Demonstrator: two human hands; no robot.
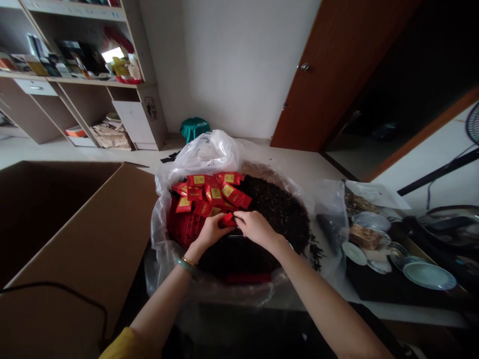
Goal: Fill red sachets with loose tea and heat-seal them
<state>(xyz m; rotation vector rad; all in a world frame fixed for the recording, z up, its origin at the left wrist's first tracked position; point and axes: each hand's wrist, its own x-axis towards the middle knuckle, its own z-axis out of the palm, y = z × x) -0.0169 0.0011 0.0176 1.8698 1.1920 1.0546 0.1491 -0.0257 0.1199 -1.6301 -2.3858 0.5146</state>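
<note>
My left hand (210, 231) is closed, pinching a small red tea packet (227, 220) by its left side. On the packet's right edge, the fingers of my right hand (256, 228) are pressed together. Beneath both hands lies a broad heap of dark, twisted tea leaves (279, 204) inside a clear plastic bag (160, 199) with its rim folded out. Several filled red packets with yellow labels (215, 193) are piled just beyond my left hand. Below them, a stack of flat red packets (185, 227) sits close to my left wrist. More red material (249, 278) shows near the bag's front.
A large open cardboard box (101, 224) stands on the left. To the right, a dark tray (377, 286) carries lidded jars, a pale dish (429, 275) and a small white saucer (354, 253). Behind are a green-covered stool (194, 128), shelves (149, 114) and a brown door (318, 94).
</note>
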